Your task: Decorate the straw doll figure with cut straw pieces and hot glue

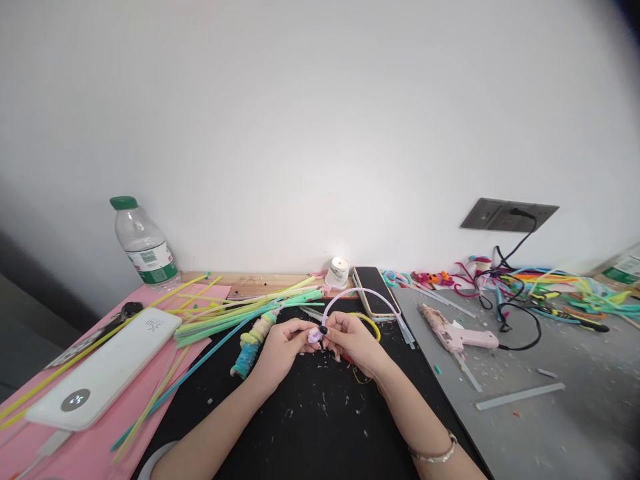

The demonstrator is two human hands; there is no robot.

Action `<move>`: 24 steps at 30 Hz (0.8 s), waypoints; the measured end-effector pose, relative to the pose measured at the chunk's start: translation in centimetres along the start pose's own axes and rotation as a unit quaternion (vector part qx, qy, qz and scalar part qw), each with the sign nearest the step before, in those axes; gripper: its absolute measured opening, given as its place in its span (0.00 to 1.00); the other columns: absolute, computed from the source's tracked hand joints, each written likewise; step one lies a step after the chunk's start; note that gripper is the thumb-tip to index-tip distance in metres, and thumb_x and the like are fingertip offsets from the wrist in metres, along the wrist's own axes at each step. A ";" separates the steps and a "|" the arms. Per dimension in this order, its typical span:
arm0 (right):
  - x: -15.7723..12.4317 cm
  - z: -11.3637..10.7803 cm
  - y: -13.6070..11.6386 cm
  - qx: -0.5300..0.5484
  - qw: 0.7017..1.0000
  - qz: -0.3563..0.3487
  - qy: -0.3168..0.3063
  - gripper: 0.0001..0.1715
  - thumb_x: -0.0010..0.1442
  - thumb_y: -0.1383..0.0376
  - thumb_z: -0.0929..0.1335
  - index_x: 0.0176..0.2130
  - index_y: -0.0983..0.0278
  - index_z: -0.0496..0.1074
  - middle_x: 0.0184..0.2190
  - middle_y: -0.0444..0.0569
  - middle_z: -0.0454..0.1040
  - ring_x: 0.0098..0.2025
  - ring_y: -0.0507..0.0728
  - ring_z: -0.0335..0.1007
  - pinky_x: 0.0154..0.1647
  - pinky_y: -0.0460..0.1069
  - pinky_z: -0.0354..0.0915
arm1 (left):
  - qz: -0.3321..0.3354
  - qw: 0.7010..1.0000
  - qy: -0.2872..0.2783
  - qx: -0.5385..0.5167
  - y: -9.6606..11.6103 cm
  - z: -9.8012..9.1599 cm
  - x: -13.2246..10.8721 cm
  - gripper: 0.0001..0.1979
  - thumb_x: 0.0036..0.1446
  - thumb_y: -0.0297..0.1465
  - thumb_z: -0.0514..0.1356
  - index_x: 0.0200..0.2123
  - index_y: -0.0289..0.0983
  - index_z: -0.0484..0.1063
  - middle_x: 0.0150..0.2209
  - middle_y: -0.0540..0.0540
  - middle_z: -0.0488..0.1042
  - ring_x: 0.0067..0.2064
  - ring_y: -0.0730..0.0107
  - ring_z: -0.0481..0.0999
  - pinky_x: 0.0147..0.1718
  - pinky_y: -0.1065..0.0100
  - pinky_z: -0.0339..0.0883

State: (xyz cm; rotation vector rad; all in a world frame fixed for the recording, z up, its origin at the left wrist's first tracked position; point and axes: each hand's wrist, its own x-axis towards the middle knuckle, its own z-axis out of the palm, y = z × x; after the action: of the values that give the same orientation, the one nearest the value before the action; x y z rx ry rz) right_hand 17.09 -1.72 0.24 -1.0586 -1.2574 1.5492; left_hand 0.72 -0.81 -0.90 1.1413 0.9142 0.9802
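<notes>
Between my two hands is a lilac pipe cleaner [356, 291], its end coiled into a small bunch and its long free part arching up and over to the right. My left hand [290, 341] pinches the coiled end from the left. With fingertips closed, my right hand [350, 340] grips the same piece where the arch starts. Beside my left hand lies a wrapped roll [254, 343] in yellow, cream and blue. A yellow curved strand [373, 323] and some red bits show partly behind my right hand.
Left are a white power bank [107, 367], a plastic bottle [147, 247] and green and yellow pipe cleaners [240, 317]. A phone [373, 290] and white cup [338, 273] stand behind. Right are a corded pink glue gun [463, 333], glue sticks [520, 396] and pliers [575, 317].
</notes>
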 end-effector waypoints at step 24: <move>0.2 0.0 -0.3 -0.061 0.997 -0.046 0.031 0.19 0.52 0.51 0.68 0.30 0.64 0.64 0.21 0.41 0.69 0.16 0.46 0.57 0.16 0.43 0.57 | 0.051 0.998 0.033 0.012 -0.2 -0.1 0.4 0.14 0.44 0.33 0.66 0.36 0.35 0.73 0.40 0.43 0.78 0.44 0.61 0.76 0.47 0.62 0.68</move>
State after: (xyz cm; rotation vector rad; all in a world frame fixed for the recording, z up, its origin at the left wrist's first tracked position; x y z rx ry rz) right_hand 17.07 -1.45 0.48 -1.1024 -1.3539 1.3751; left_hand 0.83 -0.45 -1.17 1.1903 0.9308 1.0980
